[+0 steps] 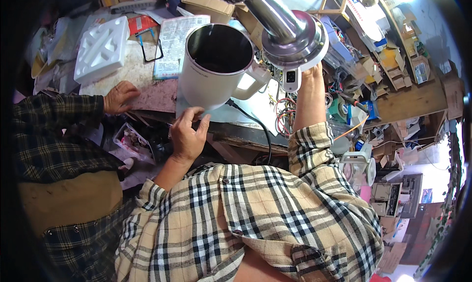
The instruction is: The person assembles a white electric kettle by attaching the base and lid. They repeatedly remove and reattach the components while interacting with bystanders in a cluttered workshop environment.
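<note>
A white soymilk maker jug with a dark, shiny inside and a side handle stands upright on the bench, its top uncovered. My left hand is just in front of the jug's base, thumb and fingers apart, holding nothing. Raised at the right, my right hand grips the soymilk maker's head from behind; most of its fingers are hidden. The head has a wide metal and white rim, a small control panel and a long metal tube tilted toward the upper left. A black power cord hangs from beside the jug over the bench edge.
To my left, a co-worker's hand rests at the bench edge. A white foam tray, a black phone-sized frame and a printed sheet lie behind. Loose wires and cluttered boxes crowd the right.
</note>
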Available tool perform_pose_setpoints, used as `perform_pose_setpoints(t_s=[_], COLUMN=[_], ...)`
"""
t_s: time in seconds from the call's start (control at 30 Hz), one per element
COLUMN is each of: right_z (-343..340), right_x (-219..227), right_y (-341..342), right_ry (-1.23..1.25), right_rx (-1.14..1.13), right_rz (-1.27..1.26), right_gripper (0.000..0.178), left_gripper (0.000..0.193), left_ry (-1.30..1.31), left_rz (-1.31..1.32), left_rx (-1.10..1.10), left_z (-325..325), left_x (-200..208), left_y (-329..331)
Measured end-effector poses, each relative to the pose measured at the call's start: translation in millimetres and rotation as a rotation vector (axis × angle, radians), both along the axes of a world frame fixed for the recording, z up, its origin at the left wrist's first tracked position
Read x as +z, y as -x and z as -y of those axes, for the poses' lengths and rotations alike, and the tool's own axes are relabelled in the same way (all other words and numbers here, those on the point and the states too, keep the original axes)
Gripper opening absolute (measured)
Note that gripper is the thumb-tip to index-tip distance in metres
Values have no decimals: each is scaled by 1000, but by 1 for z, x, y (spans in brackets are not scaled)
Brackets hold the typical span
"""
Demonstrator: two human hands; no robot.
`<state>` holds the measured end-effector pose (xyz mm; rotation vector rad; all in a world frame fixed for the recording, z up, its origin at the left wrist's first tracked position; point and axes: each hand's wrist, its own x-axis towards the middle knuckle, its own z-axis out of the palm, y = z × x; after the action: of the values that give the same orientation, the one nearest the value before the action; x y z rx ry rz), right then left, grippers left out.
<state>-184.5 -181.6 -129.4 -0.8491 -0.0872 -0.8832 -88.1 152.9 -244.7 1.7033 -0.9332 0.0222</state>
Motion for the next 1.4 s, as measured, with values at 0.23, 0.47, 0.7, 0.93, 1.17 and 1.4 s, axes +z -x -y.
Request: perform_pose_setpoints(t_s=[0.23, 0.47, 0.7, 0.93, 1.17, 1.4], right_z=[-5, -15, -44, -59, -66, -70], right_x=[-13, -51, -99, -124, -135, -140], right_y=[2, 21, 46, 51, 47, 41], right_ry=[-71, -228, -418, -528, -581, -606], right_rx=[14, 33, 1, 7, 23, 41], right_rz=[14, 46, 55, 78, 103, 124], right_gripper=[33, 34, 34, 34, 35, 35], left_gripper=[17, 54, 39, 33, 31, 29], left_ry=[12, -140, -187, -236, -263, -325], left_rz=[16, -1139, -1542, -1632, -1622, -1621], left_rx=[-499, -1013, -1078, -1012, -959, -899], left_z=[32, 92, 103, 100, 99, 99], left_x=[67, 89, 66, 46, 38, 37], left_y=[17, 46, 52, 53, 52, 52])
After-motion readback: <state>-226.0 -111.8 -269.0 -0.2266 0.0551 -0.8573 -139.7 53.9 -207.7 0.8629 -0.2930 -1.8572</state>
